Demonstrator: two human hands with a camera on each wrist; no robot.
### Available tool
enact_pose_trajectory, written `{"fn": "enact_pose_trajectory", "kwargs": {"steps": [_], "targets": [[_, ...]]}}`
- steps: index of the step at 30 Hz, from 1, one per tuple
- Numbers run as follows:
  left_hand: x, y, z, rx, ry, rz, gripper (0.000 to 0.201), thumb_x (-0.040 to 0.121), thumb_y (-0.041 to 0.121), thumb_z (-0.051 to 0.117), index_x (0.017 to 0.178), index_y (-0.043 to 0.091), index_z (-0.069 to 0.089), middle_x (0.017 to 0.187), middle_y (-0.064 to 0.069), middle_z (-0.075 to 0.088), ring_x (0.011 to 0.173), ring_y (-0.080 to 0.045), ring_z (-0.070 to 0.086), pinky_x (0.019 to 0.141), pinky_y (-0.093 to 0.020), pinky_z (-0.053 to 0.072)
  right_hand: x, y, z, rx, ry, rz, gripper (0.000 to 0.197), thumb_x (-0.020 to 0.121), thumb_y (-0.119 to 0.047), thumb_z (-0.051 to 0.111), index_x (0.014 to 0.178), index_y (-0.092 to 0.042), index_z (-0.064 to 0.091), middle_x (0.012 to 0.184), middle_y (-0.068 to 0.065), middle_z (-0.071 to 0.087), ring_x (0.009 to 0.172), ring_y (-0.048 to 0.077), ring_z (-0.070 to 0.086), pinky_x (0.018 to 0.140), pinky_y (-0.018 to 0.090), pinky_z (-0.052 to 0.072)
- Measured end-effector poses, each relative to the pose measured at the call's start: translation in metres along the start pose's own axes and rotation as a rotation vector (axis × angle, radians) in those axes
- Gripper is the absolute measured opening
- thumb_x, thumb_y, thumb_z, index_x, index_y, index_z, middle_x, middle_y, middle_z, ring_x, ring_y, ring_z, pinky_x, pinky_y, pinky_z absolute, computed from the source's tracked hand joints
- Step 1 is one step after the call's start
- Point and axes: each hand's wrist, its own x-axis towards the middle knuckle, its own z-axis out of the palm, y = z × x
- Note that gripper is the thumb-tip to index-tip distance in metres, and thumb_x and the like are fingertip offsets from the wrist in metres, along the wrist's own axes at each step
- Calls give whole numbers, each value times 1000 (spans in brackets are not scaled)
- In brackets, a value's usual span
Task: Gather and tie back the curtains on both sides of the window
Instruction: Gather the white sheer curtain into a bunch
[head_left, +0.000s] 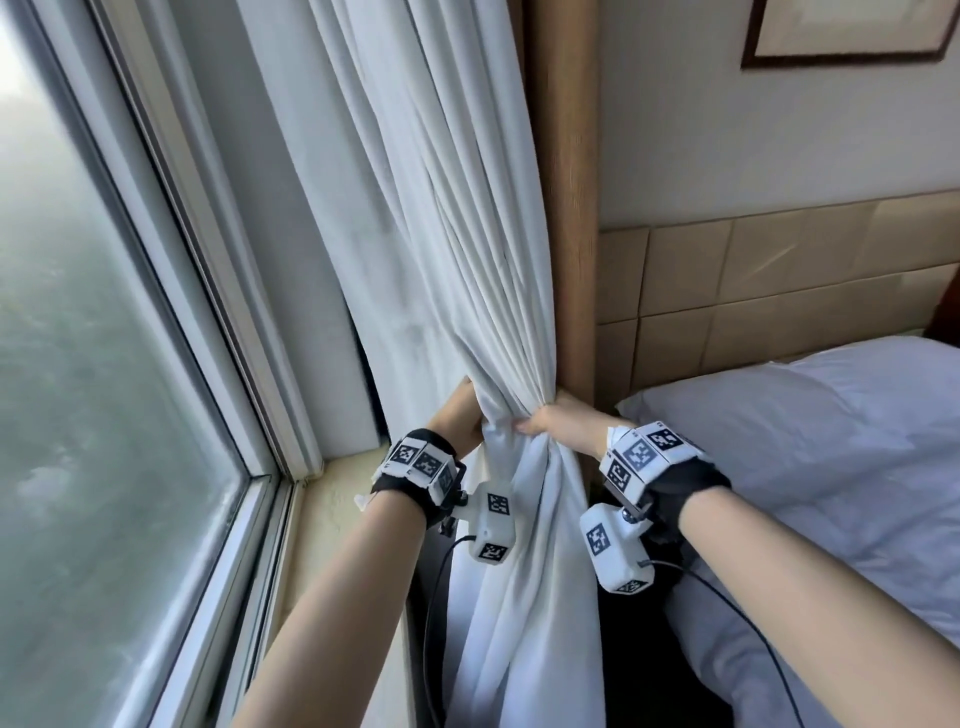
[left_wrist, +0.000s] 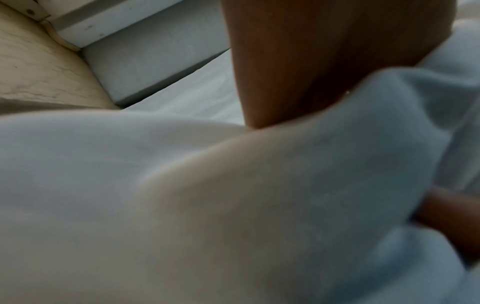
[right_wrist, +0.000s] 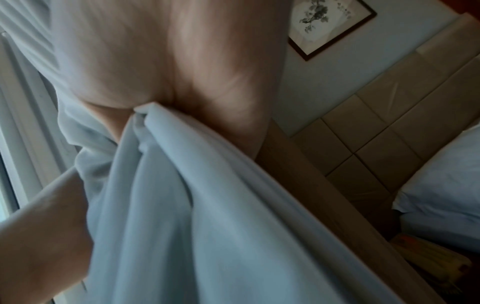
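1 white curtain (head_left: 457, 249) hangs at the right side of the window (head_left: 104, 322), bunched tight against a wooden post (head_left: 563, 208) that stands between it and the bed. Both hands are clamped on the same gathered waist of cloth, just above the sill (head_left: 332, 499): the left hand (head_left: 460, 418) grips the bundle from the window side, the right hand (head_left: 558, 423) from the bed side, its fingers curled into the folds. The 2 hands sit close together, with only the pinched cloth between them. Below the grip the fabric falls loose and spreads toward the near edge of the scene.

No brand name or readable writing shows anywhere; the only markings are black-and-white square codes on the 2 wrist units (head_left: 636, 457), several on each.

In the left wrist view the curtain fills most of the frame and a finger (left_wrist: 451, 222), probably from the other hand, pokes in at the right, though the blur makes that uncertain. The right wrist view shows the palm (right_wrist: 182, 61) pressed over the bunched cloth.

To the right lie 1 pillow (head_left: 810, 415) on the bed, a tan padded headboard (head_left: 779, 291) behind it, and 1 dark-framed picture (head_left: 852, 31) on the far wall, showing a leafy sprig in the right wrist view
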Motion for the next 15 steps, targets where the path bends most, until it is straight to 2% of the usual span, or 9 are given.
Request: {"fn": "enact_pose_trajectory", "kwargs": {"steps": [1, 2, 4, 5, 6, 8, 10, 12, 15], "targets": [[2, -2, -4, 64, 21, 72, 24, 76, 13, 56, 99, 5, 58, 93, -9, 64, 85, -16, 62, 75, -27, 54, 0, 1, -1, -4, 20, -10, 38, 87, -5, 63, 124, -10, 58, 114, 4, 63, 110, 21, 58, 101, 31, 40], [2, -2, -9, 147, 68, 134, 27, 73, 11, 58, 98, 2, 63, 92, -11, 68, 84, -16, 65, 75, -30, 55, -1, -1, -1, 6, 26, -5, 39, 87, -5, 63, 125, -9, 57, 114, 6, 63, 110, 22, 58, 100, 31, 41], [1, -4, -16, 279, 195, 256, 11, 74, 2, 58, 80, 0, 68, 75, -7, 68, 66, -9, 60, 60, -27, 51, -1, -1, -3, 2, 46, 0, 40, 87, -6, 63, 126, -9, 57, 116, 7, 63, 109, 23, 58, 100, 32, 41], [0, -6, -19, 316, 239, 310, 10, 74, 2, 56, 69, 0, 64, 64, -4, 62, 58, -9, 52, 54, -25, 43, -2, 0, -3, -12, 58, -2, 39, 87, -6, 63, 126, -8, 57, 117, 7, 63, 109, 23, 58, 102, 34, 41], [1, -8, -25, 353, 301, 357, 17, 75, 7, 56, 58, 3, 58, 55, 1, 53, 53, -9, 44, 52, -24, 35, -2, -1, -5, -20, 75, -5, 38, 87, -5, 62, 124, -7, 58, 116, 8, 63, 109, 23, 58, 103, 34, 41], [-3, -14, -36, 410, 460, 417, 37, 83, 18, 60, 51, 11, 44, 47, 7, 38, 47, -8, 32, 49, -23, 25, -4, 1, -7, -34, 114, -34, 34, 89, -1, 59, 122, -5, 59, 113, 8, 62, 105, 21, 57, 98, 28, 40], [-13, -18, -47, 459, 648, 442, 40, 87, 26, 64, 57, 8, 44, 52, 3, 35, 48, -8, 28, 47, -25, 23, -5, 3, -10, -18, 188, -59, 34, 91, -1, 56, 125, -4, 57, 113, 8, 60, 105, 19, 53, 91, 23, 37], [-30, -27, -47, 478, 753, 494, 33, 90, 26, 63, 69, 7, 46, 57, 3, 41, 50, -11, 34, 48, -24, 28, -2, 7, -12, -59, 266, -82, 35, 93, -6, 55, 127, -4, 56, 119, 10, 60, 111, 21, 54, 90, 21, 34], [-56, -41, -27, 538, 672, 635, 14, 94, 14, 55, 85, 10, 44, 64, 3, 45, 58, -17, 38, 56, -27, 35, 7, 10, -6, -195, 352, -50, 34, 92, -10, 52, 125, -6, 58, 121, 17, 62, 112, 33, 58, 85, 24, 37]]}}
